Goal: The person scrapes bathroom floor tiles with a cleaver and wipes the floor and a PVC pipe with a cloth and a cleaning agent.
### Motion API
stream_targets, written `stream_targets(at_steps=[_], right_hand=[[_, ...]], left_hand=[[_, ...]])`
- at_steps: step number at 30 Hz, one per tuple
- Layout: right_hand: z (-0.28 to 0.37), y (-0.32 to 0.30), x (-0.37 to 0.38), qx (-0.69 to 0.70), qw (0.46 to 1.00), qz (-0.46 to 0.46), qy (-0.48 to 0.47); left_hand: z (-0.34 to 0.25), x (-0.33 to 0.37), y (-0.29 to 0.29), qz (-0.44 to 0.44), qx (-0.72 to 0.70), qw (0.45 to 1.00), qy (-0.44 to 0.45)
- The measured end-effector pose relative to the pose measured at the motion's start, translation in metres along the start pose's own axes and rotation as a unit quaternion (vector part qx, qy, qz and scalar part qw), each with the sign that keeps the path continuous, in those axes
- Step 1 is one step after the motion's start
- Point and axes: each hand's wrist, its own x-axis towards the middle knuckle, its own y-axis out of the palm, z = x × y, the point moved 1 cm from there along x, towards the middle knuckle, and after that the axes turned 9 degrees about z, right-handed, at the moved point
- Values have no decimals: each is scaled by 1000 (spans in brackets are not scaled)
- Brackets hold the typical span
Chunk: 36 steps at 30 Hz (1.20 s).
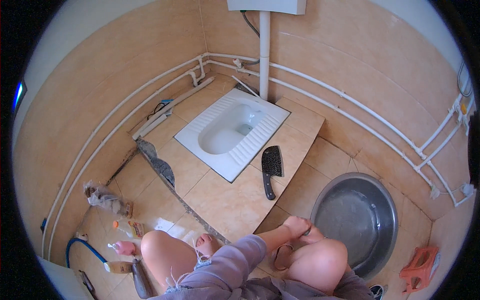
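Note:
My left hand (pixel 296 227) reaches across in front of my right knee, its fingers closed. It meets my right hand (pixel 313 235), which shows only in part beyond that knee. A small dark bit shows where the two hands meet, too little to name. Just to their right stands a large grey metal basin (pixel 325 207) with what looks like water in it. Ahead of the hands, a cleaver (pixel 272 162) with a dark, patterned blade and black handle lies on the raised tiled step (pixel 215 200), apart from both hands.
A white squat toilet (pixel 190 135) is set into the step. On the left floor are a plastic bag (pixel 107 200), an orange-capped bottle (pixel 131 229), a pink pump bottle (pixel 122 247) and a brown bottle (pixel 141 280). An orange stool (pixel 419 270) stands at right. White pipes (pixel 345 95) follow the walls.

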Motion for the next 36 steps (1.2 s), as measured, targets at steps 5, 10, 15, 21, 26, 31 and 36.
stream_targets(at_steps=[5,10,15,21,26,31,36], right_hand=[[62,-9,4,200,960,75,182],[58,-40,22,152,954,155,206],[98,-43,74,-23,960,219,172],[174,6,142,-229,946,179,145],[154,31,195,-410,886,155,152],[141,17,238,-416,883,131,174],[120,-39,310,-450,877,46,162]], left_hand=[[44,-54,-40,-6,-4,991,-134],[109,-104,-72,-2,23,967,-255],[177,-181,-76,64,14,910,-408],[241,-242,-68,78,-26,898,-432],[299,-255,-57,-5,-135,924,-357],[358,-277,-53,-45,-210,925,-312],[413,-278,-69,-125,-105,930,-329]])
